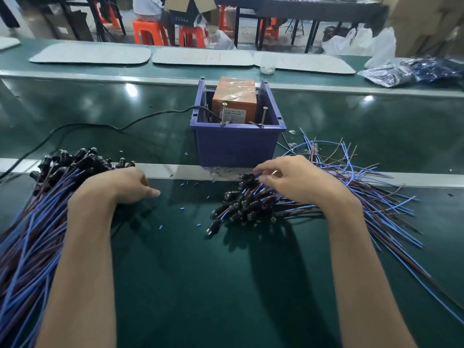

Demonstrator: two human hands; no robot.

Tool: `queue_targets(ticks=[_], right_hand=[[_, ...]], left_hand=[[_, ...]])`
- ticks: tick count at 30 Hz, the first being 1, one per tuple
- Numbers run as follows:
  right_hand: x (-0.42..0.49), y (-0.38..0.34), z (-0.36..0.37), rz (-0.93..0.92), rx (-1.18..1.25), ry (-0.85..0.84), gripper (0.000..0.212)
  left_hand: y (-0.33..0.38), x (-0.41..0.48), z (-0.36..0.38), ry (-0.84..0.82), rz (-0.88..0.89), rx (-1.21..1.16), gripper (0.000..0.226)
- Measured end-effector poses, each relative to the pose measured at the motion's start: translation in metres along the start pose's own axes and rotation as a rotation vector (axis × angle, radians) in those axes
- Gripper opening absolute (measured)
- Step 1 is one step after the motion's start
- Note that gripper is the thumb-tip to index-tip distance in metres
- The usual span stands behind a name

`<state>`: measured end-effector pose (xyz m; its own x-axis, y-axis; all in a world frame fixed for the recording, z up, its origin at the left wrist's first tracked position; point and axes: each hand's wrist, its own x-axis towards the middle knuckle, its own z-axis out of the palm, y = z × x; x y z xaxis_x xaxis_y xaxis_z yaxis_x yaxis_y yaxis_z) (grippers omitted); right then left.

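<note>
Head view gives me the green table (200, 285) first. Along its left edge lies the left bundle (37, 234) of blue and brown wires, black caps pointing to the far side. The right pile (251, 207) fans out toward the right edge, caps toward the middle. A blue bin (233, 146) stands at the far middle, an orange box (234, 96) inside it. My left hand (123, 184) rests palm down at the bundle's inner side; I cannot tell if it grips anything. My right hand (298, 182) pinches among the pile's caps with curled fingers. Blue snippets (160, 227) lie between the hands.
</note>
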<state>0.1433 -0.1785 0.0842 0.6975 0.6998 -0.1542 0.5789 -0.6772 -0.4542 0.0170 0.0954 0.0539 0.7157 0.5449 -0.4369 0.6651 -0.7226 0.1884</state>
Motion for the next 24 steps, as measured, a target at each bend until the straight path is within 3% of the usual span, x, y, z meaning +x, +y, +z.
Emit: queue_targets(ticks=[3,10,24], right_hand=[[0.000,-0.001,0.001,-0.005,0.003,-0.004,0.031],[0.001,0.000,0.001,-0.001,0.026,0.002,0.031],[-0.002,-0.012,0.001,-0.074,0.184,0.084,0.025]], left_hand=[[-0.001,0.000,0.003,0.021,0.045,-0.023,0.017],[0.009,-0.003,0.006,0.149,0.131,-0.136,0.035],[0.019,-0.032,-0.029,0.568,0.291,-0.504,0.029]])
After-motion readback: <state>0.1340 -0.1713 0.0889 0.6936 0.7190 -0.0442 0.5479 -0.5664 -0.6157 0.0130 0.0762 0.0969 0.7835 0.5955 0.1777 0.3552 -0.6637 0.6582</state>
